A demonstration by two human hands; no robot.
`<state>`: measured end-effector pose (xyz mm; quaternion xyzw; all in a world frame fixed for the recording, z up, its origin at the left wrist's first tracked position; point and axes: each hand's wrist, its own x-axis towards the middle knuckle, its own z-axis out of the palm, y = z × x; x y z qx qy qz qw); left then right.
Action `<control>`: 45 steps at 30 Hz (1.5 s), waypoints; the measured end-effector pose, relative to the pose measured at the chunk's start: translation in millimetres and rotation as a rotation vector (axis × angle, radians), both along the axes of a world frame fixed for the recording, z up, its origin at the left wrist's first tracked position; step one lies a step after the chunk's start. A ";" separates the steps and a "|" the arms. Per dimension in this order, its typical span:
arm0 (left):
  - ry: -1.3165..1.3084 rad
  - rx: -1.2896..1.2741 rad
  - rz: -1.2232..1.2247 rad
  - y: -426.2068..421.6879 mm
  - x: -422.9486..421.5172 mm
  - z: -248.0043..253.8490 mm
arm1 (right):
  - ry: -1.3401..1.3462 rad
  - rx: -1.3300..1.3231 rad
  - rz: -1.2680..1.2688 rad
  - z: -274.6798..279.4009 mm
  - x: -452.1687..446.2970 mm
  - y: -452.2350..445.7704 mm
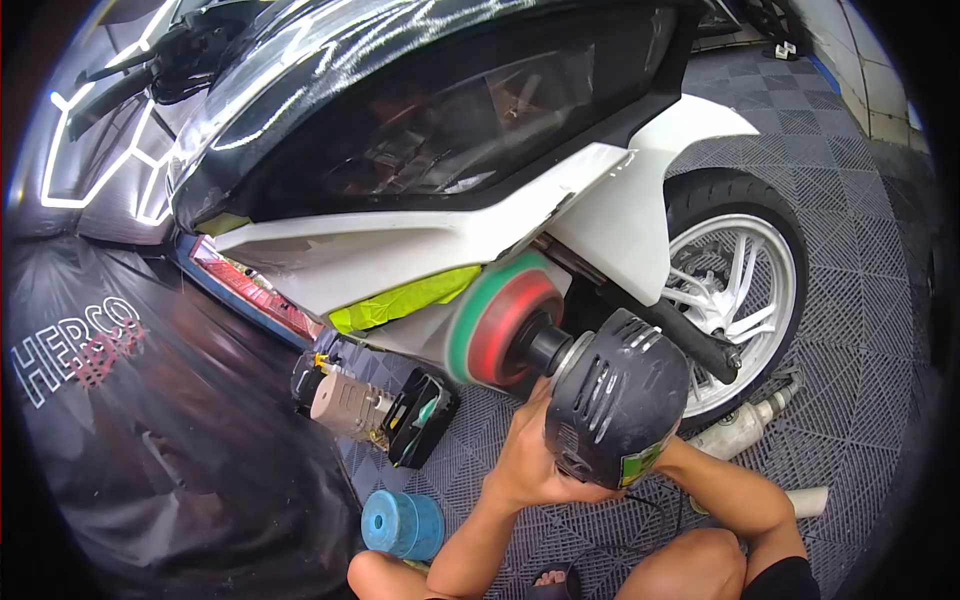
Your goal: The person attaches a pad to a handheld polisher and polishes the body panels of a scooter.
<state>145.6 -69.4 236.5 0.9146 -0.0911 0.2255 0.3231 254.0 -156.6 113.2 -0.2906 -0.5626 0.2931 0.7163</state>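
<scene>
Patterned grey floor (845,200); polisher (620,400) just over the hands (525,455), left clasped around it, right's grip hidden

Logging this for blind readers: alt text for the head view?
A person's left grip holds a dark power polisher, its red-and-green pad blurred at the white lower panel of a scooter; the right forearm extends behind the tool. A yellow-green cloth lies along the panel, and a blue container sits on grey floor tiles.
</scene>
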 end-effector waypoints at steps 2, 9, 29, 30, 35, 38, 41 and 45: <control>0.003 0.018 0.024 -4.6 -0.3 1.9 | 0.010 0.019 -0.002 -1.8 2.4 0.1; -0.015 -0.007 0.042 -19.5 18.1 10.1 | 0.046 0.052 -0.017 -8.2 8.2 0.9; 0.113 0.115 0.136 -32.0 36.9 21.0 | 0.316 0.096 -0.016 2.4 16.0 -2.7; 0.108 0.113 0.135 -34.8 40.8 23.9 | 0.305 0.099 -0.030 -0.2 17.1 -2.9; 0.099 0.211 0.138 -38.3 54.7 27.5 | 0.268 0.127 -0.059 -1.1 23.5 -3.4; 0.095 0.184 0.147 -42.4 53.1 32.0 | 0.255 0.137 -0.065 -0.8 23.4 -2.8; 0.121 0.153 0.149 -39.3 42.2 27.7 | 0.250 0.141 -0.072 -1.5 20.8 -3.4; 0.143 0.144 0.166 -37.2 45.5 23.6 | 0.239 0.148 -0.071 -2.4 19.8 -2.0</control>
